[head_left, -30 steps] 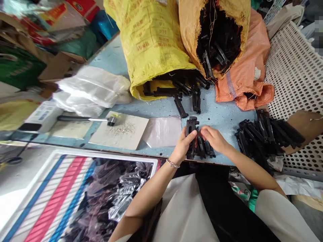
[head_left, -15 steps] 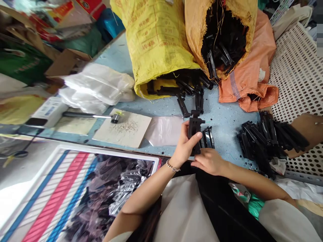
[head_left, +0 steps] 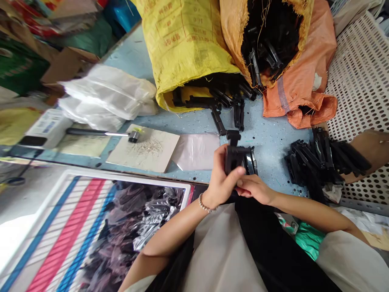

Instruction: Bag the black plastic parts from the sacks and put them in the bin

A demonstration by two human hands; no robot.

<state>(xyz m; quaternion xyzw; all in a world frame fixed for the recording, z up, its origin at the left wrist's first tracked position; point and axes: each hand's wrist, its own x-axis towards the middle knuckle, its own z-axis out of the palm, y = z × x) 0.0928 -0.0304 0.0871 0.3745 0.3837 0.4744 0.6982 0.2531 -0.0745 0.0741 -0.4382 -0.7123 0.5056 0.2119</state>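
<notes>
My left hand [head_left: 221,180] is closed around a long black plastic part [head_left: 234,156], its thumb across the front. The part is tilted, its narrow end pointing away from me. My right hand [head_left: 255,189] is closed at the part's lower end, where its fingertips meet my left thumb; that end is mostly hidden. Just beyond my right hand, a few similar black parts [head_left: 251,161] lie on the blue table [head_left: 270,140]. More black parts [head_left: 238,113] spill from the yellow woven sack [head_left: 191,44].
An orange sack [head_left: 232,28] holds more parts. At right, black parts [head_left: 322,156] are heaped by a perforated white basket [head_left: 358,73]. A hammer [head_left: 100,132] rests across a board [head_left: 127,156], near clear plastic bags [head_left: 106,93]. Below left stands a striped container [head_left: 60,227] with dark plastic pieces.
The black part has tilted, so its narrow end now points more toward the camera. My right fingers have drawn in closer under my left thumb. The whole view has shifted slightly.
</notes>
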